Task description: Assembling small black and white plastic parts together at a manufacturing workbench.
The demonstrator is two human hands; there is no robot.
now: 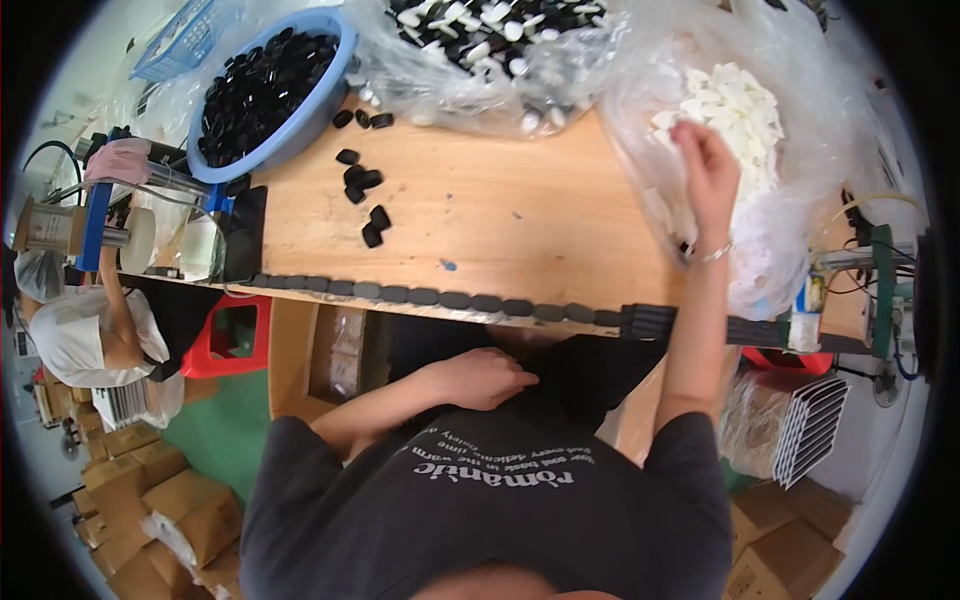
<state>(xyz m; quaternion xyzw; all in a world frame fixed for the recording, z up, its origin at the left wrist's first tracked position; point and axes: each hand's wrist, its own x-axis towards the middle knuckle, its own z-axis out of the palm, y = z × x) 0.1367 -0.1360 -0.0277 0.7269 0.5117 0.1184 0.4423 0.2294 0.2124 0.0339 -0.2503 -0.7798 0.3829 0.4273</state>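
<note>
Two hands (708,178), one basin (346,45), about nine loose black pieces (379,217).

The tabletop (540,200) is a flat, light wood-grain surface with a small blue mark (447,265) near 6 o'clock. Positions are read from its centre.

- 10 o'clock: round blue basin (348,45) filled with black pieces (260,90).
- 9 to 10 o'clock: loose black pieces (355,178), some touching, others apart.
- 9 o'clock: dark flat panel (245,235).
- 12 o'clock: clear plastic bag (440,97) containing mixed black and white pieces (500,30).
- 2 o'clock: second clear bag (635,112), open, containing white pieces (735,95).
- 8 to 4 o'clock: row of dark rounded segments (455,299) along the front edge.
</note>
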